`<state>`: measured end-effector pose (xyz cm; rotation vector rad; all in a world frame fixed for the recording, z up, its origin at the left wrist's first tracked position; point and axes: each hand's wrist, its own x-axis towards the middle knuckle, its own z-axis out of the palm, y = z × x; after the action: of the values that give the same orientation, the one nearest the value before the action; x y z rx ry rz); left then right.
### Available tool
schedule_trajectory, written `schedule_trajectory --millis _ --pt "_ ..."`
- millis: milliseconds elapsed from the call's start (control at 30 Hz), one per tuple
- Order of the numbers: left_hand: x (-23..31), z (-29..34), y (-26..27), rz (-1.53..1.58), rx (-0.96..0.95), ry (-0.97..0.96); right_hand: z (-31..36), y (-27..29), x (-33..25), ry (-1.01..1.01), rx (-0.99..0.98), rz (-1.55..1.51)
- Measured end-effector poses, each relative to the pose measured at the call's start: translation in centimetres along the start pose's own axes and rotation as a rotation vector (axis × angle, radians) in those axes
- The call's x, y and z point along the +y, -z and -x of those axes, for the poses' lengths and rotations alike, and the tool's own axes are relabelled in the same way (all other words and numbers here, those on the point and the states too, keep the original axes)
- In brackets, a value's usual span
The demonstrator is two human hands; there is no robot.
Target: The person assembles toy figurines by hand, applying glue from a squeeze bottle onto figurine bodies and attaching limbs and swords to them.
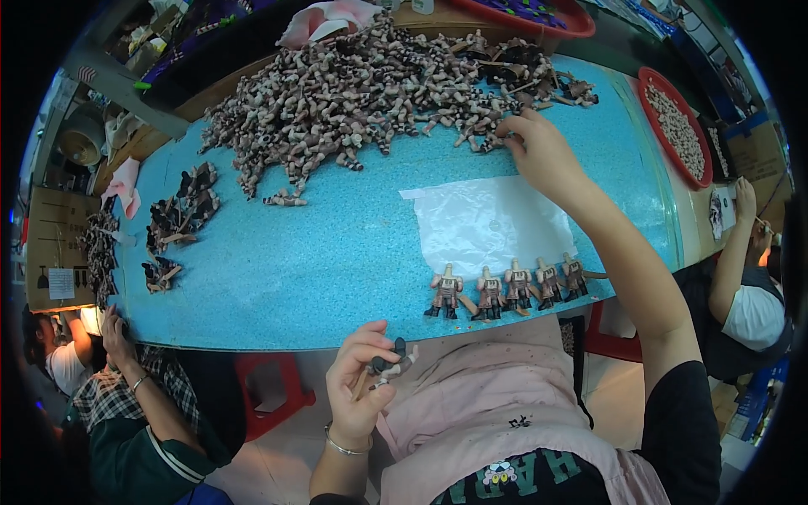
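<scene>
My left hand [358,383], with a bracelet at the wrist, is closed around a small figurine [394,364] in front of the table's near edge. The figurine has dark and pale parts, and my fingers cover some of it. My right hand [543,151] reaches to the right front edge of a big heap of small pale-and-brown figurine parts [337,109]. Its thumb and fingers are pinched together there; what they hold is too small to make out. Below my right forearm, several headless figurines [490,295] stand or lie in a row along the lower edge of a white plastic sheet [463,223].
Dark parts [181,210] lie in small piles on the left of the blue table [320,261]. A red tray [673,126] of small pale pieces is at the right, another red tray [555,21] at the back. Co-workers' arms [156,400] show at both sides.
</scene>
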<state>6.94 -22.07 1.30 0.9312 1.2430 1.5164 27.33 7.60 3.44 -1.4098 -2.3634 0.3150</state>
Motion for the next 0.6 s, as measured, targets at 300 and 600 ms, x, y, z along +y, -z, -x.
schedule_trajectory --millis 300,600 --pt "0.1 -0.5 0.9 0.049 -0.041 -0.112 0.9 1.2 2.9 0.009 -0.134 -0.242" --pt "1.7 -0.9 4.5 -0.339 0.241 -0.325 -0.3 -0.6 3.0 -0.009 -0.032 -0.003"
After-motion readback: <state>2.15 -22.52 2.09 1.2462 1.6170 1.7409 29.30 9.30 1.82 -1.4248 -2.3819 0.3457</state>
